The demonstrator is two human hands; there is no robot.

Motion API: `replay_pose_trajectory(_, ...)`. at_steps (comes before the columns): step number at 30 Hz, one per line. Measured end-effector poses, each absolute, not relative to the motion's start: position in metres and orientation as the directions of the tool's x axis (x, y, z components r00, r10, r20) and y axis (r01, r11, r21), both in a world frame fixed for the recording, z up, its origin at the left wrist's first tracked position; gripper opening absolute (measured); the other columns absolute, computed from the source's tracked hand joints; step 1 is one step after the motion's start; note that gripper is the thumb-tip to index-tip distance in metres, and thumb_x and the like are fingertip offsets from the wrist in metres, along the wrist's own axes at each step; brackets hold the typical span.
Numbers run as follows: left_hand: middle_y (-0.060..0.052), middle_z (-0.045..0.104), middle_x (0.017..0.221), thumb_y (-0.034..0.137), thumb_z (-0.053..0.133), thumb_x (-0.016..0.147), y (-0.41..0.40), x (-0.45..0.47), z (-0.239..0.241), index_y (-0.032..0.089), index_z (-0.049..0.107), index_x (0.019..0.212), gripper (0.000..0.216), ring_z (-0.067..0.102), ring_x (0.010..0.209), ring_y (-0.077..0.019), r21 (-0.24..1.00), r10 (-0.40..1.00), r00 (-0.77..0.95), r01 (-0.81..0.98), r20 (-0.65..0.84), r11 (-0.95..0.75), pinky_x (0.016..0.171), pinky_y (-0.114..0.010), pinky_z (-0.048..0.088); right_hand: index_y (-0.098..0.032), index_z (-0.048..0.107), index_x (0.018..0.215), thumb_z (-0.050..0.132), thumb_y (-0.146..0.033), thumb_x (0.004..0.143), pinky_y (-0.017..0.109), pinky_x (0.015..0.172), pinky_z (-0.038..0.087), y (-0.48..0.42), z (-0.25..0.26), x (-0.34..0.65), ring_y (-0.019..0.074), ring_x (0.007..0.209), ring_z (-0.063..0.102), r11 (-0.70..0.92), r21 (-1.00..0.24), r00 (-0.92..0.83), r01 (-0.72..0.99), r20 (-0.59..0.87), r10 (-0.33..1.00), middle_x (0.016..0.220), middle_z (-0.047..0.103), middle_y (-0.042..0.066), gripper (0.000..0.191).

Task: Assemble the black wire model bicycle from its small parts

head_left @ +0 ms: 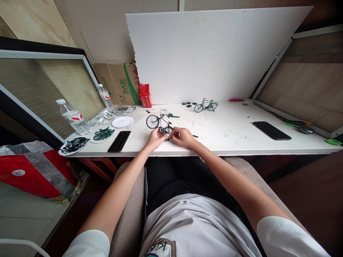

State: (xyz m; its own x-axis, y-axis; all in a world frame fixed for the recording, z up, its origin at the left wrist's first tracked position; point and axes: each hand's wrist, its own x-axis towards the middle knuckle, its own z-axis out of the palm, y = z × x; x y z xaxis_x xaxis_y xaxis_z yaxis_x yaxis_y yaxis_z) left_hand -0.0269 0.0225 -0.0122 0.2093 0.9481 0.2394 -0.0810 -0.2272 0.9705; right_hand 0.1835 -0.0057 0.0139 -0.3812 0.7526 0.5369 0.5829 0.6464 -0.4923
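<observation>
A small black model bicycle (161, 124) is at the near middle of the white table, its front wheel pointing away to the left. My left hand (157, 138) grips it low near the rear wheel, thumb and fingers closed on the frame. At the other side of that wheel, my right hand (183, 137) has its fingers pinched together; whatever lies between the fingertips is too small to make out. A green model bicycle (205, 105) stands upright farther back. Just behind the black bicycle lies a green part (173, 115).
Plates of black parts (75, 144) and green parts (103, 134) sit at left, beside a phone (119, 141), a white plate (122, 122) and water bottles (73, 116). Another phone (272, 130) lies at right. A white board (214, 53) leans behind.
</observation>
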Motion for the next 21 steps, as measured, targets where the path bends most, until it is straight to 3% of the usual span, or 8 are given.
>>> replay_pose_trajectory(21,-0.013,0.079,0.109,0.03,0.092,0.075,0.0207,-0.027,-0.01,0.015,0.067,0.117,0.051,0.077,0.102,-0.0274,0.969,0.946,0.211,-0.039,0.246,-0.244,0.102,-0.045,0.061,-0.021,0.065,0.096,0.063,-0.022,0.085,0.027,0.066,0.042,-0.0054,0.0145,0.1828,0.0175,0.067,0.063,0.643,-0.475,-0.394,0.601,0.524,0.755,0.078,0.072,0.001,0.012)
